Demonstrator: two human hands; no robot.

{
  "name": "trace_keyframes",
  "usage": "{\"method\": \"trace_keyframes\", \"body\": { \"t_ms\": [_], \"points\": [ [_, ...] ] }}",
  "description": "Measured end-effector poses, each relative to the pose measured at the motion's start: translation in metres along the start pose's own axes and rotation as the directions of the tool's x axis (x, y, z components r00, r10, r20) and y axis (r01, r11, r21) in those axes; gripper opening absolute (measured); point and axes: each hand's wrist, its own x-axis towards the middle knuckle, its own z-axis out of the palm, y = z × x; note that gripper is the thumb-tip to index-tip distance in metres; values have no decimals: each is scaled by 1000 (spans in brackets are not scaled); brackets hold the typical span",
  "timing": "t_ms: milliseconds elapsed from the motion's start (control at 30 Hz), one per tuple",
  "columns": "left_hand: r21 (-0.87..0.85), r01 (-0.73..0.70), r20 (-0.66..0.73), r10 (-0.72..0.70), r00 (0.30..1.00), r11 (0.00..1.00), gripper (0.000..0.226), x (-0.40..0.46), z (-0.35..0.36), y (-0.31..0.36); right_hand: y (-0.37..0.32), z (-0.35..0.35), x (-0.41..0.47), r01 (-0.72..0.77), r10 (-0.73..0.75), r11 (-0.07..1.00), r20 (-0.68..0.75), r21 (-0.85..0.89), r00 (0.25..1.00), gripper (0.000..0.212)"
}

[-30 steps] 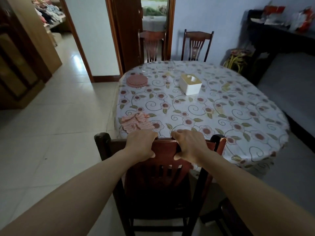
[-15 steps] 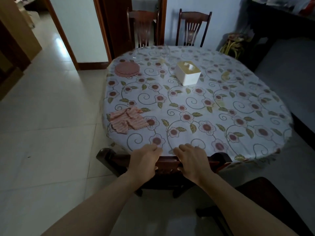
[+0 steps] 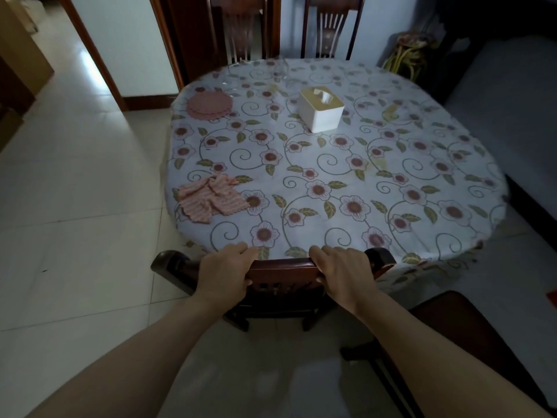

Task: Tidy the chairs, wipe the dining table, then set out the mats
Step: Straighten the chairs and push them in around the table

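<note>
2 hands grip the top rail of the near chair (image 3: 283,268), the left hand (image 3: 224,274) and right hand (image 3: 343,273) each with fingers curled over it, thumbs behind. The rail runs left to right, pressed close along the table's (image 3: 376,176) near edge. The striped cloth (image 3: 211,199) lies at the near left edge, ahead-left, closer to the left hand. The round mats (image 3: 209,104) sit stacked by the far left edge.

The near chair (image 3: 283,268)'s seat is being hidden under the dining table (image 3: 331,176). Beyond the table, two chair backs (image 3: 328,28) are being cut off by the top edge.
</note>
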Motion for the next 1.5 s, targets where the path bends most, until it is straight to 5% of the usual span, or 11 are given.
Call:
{"method": "trace_keyframes", "body": {
  "t_ms": [433, 600, 767, 867, 1133, 1300, 1500],
  "points": [
    [-13, 26, -106, -27, 994, 1000, 53, -3, 5, 13, 11, 1, -8, -1, 2, 1000, -30, 6, 1000, 45],
    [8, 41, -26, -41, 999, 999, 49, -3, 3, 16, 2, -1, -12, -93, 96, 993, 45, -73, 994, 53],
    [85, 101, 57, -106, 993, 991, 38, -3, -8, 23, -5, -6, -14, -147, 156, 985, 115, -87, 981, 41],
    [89, 109, 103, -118, 988, 990, 47, -3, -14, 25, -8, -13, -18, -168, 174, 985, 196, -47, 965, 63],
    [-162, -54, -5, 54, 999, 985, 63, -10, -36, 64, -33, -55, -64, -336, 326, 940, 146, 53, 934, 72],
    [-265, -136, -26, 134, 991, 955, 53, -13, -56, 113, -23, -86, -114, -452, 442, 891, 160, 32, 883, 69],
    [-280, -230, 78, 261, 962, 932, 44, -23, -74, 196, 10, -121, -191, -558, 553, 830, 140, -10, 821, 64]
  ]
}}
